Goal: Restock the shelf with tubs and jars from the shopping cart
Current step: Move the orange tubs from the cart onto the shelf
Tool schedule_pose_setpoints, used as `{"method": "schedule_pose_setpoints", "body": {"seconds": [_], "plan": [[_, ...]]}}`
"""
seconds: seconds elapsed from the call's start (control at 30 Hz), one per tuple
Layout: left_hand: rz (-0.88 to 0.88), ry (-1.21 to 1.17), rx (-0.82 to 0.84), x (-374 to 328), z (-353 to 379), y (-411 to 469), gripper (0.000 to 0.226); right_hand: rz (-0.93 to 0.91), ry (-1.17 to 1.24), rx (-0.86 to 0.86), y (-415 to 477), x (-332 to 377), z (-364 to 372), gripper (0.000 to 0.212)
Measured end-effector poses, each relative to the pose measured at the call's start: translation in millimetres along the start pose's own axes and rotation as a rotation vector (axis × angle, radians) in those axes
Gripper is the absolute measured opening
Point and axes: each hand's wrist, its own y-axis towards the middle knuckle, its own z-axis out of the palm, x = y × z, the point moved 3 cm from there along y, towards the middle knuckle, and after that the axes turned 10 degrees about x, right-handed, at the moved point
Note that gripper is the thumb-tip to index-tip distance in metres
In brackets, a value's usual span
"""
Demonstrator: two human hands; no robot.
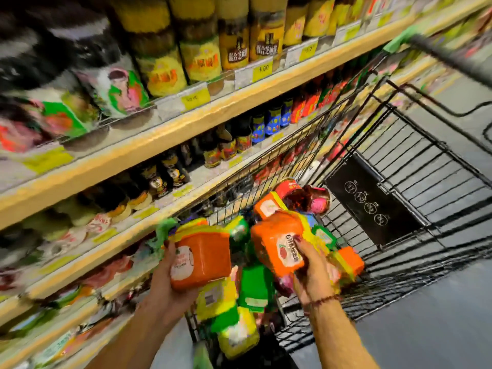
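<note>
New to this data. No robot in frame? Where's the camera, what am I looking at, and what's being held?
There is no robot here. A person works with two bare hands, and the single picture comes from a wide-angle camera worn on their head, looking forward and down. That is why the arms enter from the bottom edge and the borders look bent and blurry.

The left hand grips an orange tub with a yellow lid. The right hand grips a second orange tub, which is tilted.

Both tubs are over the black wire shopping cart. The cart holds more tubs, some orange, some yellow and some green tubs, plus red-lidded jars.

On the left runs the store shelf, stocked with rows of jars and bottles behind yellow price tags.
</note>
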Motion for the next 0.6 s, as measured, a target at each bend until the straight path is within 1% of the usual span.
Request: {"method": "schedule_pose_setpoints", "body": {"seconds": [0.03,0.07,0.17,0.2,0.27,0.3,0.33,0.37,0.43,0.47,0.53,0.6], "plan": [[0.019,-0.023,0.019,-6,-6,-11,0.096,0.007,0.057,0.023,-11,-10,16,0.101],[0.032,-0.043,0.036,-11,-12,-22,0.102,0.008,0.105,0.048,-23,-17,34,0.097],[0.096,-0.058,0.078,-32,-28,-56,0.112,0.019,0.166,0.198,-54,-34,83,0.068],[0.103,-0.046,0.095,-40,-28,-69,0.111,0.030,0.144,0.244,-62,-39,97,0.066],[0.128,-0.021,0.115,-55,-30,-94,0.102,0.060,0.065,0.273,-76,-50,119,0.076],[0.157,-0.025,0.104,-63,-35,-104,0.093,0.075,0.025,0.279,-83,-55,129,0.084],[0.182,-0.029,0.076,-70,-38,-116,0.088,0.089,-0.004,0.294,-90,-58,138,0.088],[0.203,-0.029,0.052,-77,-43,-125,0.094,0.091,-0.035,0.317,-95,-60,146,0.085],[0.247,-0.055,0.007,-87,-49,-144,0.118,0.079,-0.086,0.363,-105,-63,162,0.080],[0.284,-0.095,-0.008,-91,-51,-154,0.124,0.074,-0.103,0.393,-110,-63,170,0.082],[0.365,-0.130,0.001,-96,-56,-172,0.125,0.087,-0.145,0.456,-117,-64,184,0.084],[0.433,-0.128,0.024,-97,-54,-193,0.119,0.128,-0.176,0.525,-122,-65,198,0.080]]}}
